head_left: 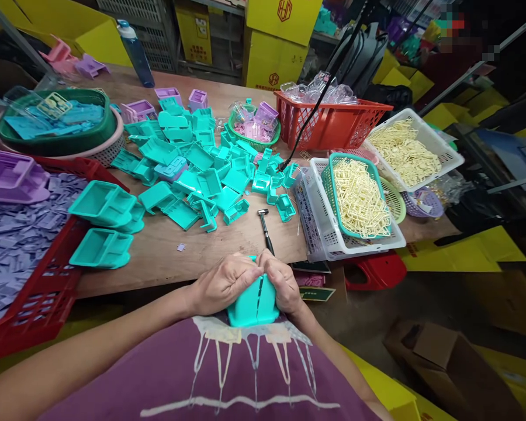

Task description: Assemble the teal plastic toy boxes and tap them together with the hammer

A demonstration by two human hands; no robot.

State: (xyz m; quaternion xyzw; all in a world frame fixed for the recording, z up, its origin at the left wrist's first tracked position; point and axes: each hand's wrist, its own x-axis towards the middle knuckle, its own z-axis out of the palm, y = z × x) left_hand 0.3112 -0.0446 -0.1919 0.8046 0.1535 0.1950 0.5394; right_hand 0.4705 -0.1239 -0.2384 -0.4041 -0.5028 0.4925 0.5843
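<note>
I have my left hand [228, 282] and right hand [283, 283] curled close together, gripping a turquoise plastic piece [253, 304] from both sides in front of my purple shirt [228, 380], at the near edge of the tabletop [151, 260]. A small hammer [265, 229] lies just beyond, with loose turquoise parts [197, 169] heaped behind it to the left.

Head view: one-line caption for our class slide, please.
Left hand and right hand grip a turquoise part before a workbench bearing a hammer and loose turquoise pieces.
</note>
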